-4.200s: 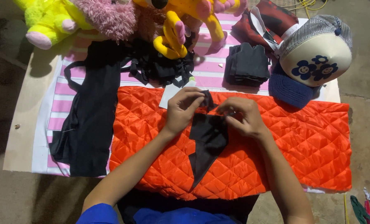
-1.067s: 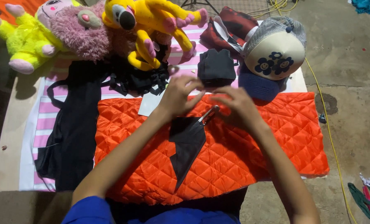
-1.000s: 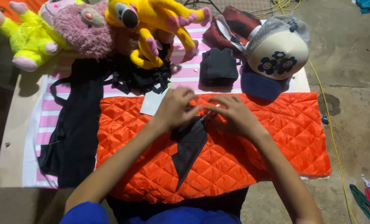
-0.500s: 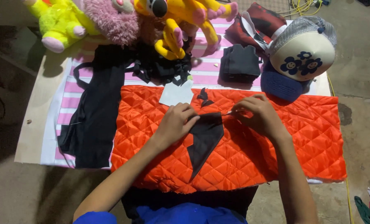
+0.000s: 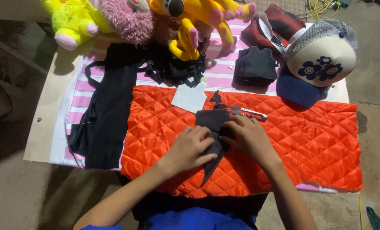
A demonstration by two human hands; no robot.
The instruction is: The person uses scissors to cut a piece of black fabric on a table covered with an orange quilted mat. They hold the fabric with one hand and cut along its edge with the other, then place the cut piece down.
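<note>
2 hands [image 5: 222,142] flat, pressing a black pointed fabric piece [image 5: 213,123], on orange quilted cloth [image 5: 305,140]

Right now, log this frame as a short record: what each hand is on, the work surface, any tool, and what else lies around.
left hand: flat on black cloth piece
right hand: flat on the same piece, right side
grip: neither hand closed around anything
base: orange quilted fabric, spread under the piece
tool: scissors, lying on the orange fabric just above the right hand
scrap: small black offcut by the scissors
nearby: white card; long black garment; plush toys; cap
</note>
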